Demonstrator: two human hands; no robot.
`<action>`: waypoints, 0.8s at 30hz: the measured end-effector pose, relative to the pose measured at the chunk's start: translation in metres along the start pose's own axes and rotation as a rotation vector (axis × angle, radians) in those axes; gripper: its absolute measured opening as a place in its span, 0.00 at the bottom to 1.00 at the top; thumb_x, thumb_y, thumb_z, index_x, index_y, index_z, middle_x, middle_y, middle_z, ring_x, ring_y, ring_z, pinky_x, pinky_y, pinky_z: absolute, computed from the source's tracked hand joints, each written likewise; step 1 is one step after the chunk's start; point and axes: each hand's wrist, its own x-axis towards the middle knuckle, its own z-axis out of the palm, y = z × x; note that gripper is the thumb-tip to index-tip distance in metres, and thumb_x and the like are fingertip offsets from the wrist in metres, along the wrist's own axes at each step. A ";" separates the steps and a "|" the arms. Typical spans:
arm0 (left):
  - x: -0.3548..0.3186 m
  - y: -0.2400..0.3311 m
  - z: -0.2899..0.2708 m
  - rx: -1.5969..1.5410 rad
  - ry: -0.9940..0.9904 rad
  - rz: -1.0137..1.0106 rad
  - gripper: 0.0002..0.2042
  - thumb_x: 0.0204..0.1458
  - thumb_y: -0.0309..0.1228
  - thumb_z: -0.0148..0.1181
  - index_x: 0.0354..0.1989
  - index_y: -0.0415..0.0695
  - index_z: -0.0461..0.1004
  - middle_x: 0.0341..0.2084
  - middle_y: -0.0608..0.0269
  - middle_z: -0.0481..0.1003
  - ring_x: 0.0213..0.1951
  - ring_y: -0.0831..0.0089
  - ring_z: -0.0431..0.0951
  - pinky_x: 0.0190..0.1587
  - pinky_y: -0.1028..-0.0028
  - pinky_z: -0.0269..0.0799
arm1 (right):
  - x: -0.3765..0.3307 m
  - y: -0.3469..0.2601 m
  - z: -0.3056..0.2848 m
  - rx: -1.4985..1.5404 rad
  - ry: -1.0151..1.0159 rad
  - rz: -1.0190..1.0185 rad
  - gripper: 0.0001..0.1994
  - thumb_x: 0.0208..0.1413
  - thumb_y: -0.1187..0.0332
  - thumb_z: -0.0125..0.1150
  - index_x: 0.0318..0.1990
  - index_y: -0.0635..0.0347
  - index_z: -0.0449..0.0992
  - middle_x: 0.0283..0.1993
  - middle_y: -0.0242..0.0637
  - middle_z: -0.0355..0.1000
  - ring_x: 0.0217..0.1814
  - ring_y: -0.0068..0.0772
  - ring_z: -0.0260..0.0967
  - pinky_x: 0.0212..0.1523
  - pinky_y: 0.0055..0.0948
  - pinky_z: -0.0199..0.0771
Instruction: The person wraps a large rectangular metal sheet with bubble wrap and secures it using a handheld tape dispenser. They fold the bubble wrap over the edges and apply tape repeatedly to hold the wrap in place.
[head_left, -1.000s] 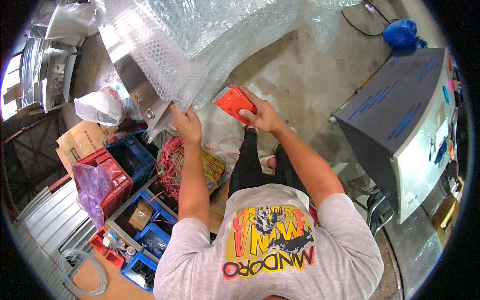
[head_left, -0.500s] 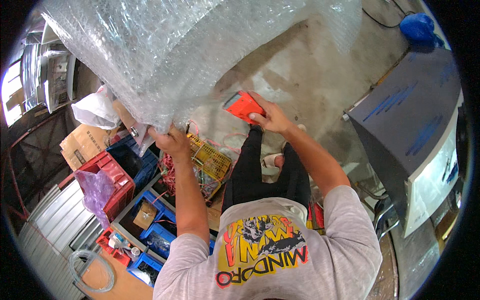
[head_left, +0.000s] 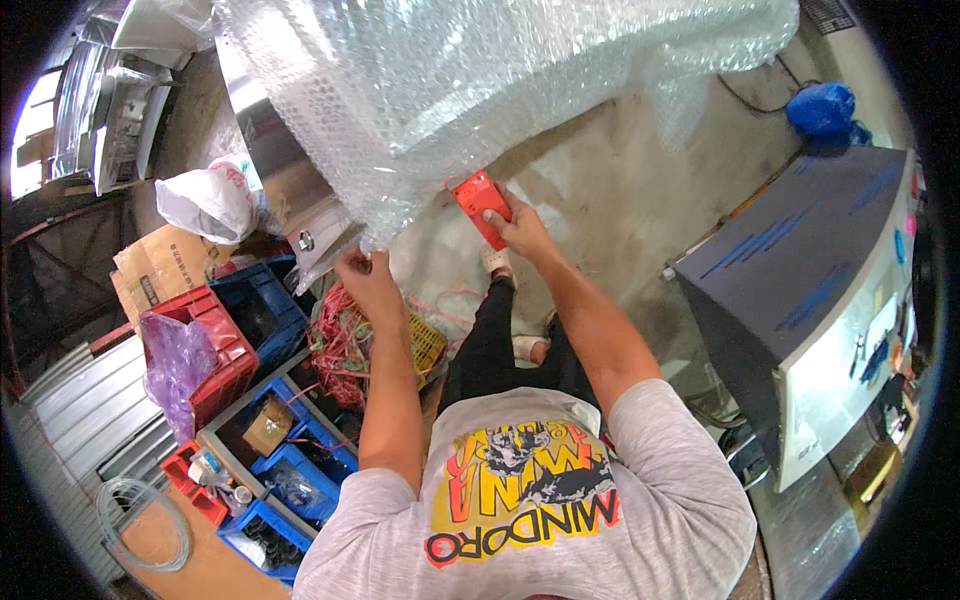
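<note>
Head view: the left hand (head_left: 362, 268) is pinching the lower edge of a big bubble wrap sheet (head_left: 480, 90) that is hanging overhead, while the right hand (head_left: 518, 225) is gripping a red cutter (head_left: 481, 205) pressed against that edge. Keeping the sheet taut with the left hand and drawing the cutter steadily away from those fingers would likely give 1 clean cut above the concrete floor (head_left: 620, 210).
</note>
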 end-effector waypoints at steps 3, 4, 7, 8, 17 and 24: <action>-0.038 0.003 0.009 -0.268 -0.289 -0.401 0.14 0.57 0.27 0.60 0.49 0.35 0.71 0.42 0.57 0.75 0.45 0.67 0.76 0.52 0.69 0.71 | 0.000 -0.022 -0.005 -0.164 0.033 -0.002 0.36 0.59 0.55 0.64 0.70 0.68 0.62 0.60 0.57 0.73 0.63 0.47 0.73 0.64 0.38 0.68; -0.048 0.002 0.024 -0.629 -0.428 -0.571 0.20 0.59 0.32 0.55 0.56 0.34 0.67 0.51 0.51 0.72 0.52 0.61 0.74 0.58 0.64 0.70 | -0.002 -0.029 -0.006 -0.158 0.036 0.017 0.36 0.59 0.55 0.64 0.70 0.67 0.63 0.59 0.57 0.74 0.62 0.48 0.74 0.63 0.39 0.69; -0.039 0.000 0.092 -1.257 -0.397 -1.055 0.34 0.63 0.44 0.44 0.71 0.31 0.52 0.69 0.43 0.59 0.70 0.50 0.61 0.73 0.53 0.56 | -0.007 -0.049 -0.007 -0.200 0.015 0.129 0.33 0.57 0.54 0.61 0.68 0.61 0.66 0.58 0.56 0.74 0.61 0.55 0.73 0.62 0.43 0.70; -0.028 -0.001 0.107 -1.337 -0.302 -1.064 0.37 0.63 0.47 0.44 0.72 0.31 0.49 0.71 0.43 0.55 0.72 0.50 0.56 0.74 0.53 0.52 | -0.007 -0.054 -0.006 -0.203 0.027 0.128 0.32 0.57 0.54 0.60 0.67 0.59 0.68 0.59 0.57 0.74 0.61 0.58 0.72 0.62 0.45 0.70; 0.003 0.013 0.143 -1.573 -0.037 -1.135 0.43 0.61 0.58 0.41 0.75 0.35 0.45 0.76 0.47 0.45 0.76 0.49 0.44 0.76 0.47 0.43 | 0.015 -0.051 0.009 -0.449 -0.129 0.430 0.24 0.56 0.52 0.62 0.50 0.64 0.80 0.44 0.55 0.80 0.49 0.52 0.80 0.48 0.45 0.78; 0.010 -0.011 0.162 -1.601 -0.075 -1.231 0.39 0.59 0.60 0.47 0.69 0.39 0.59 0.70 0.52 0.59 0.70 0.52 0.58 0.72 0.50 0.53 | -0.125 0.019 -0.050 -0.330 -0.104 0.502 0.28 0.59 0.58 0.65 0.62 0.66 0.71 0.50 0.47 0.80 0.49 0.34 0.77 0.52 0.36 0.74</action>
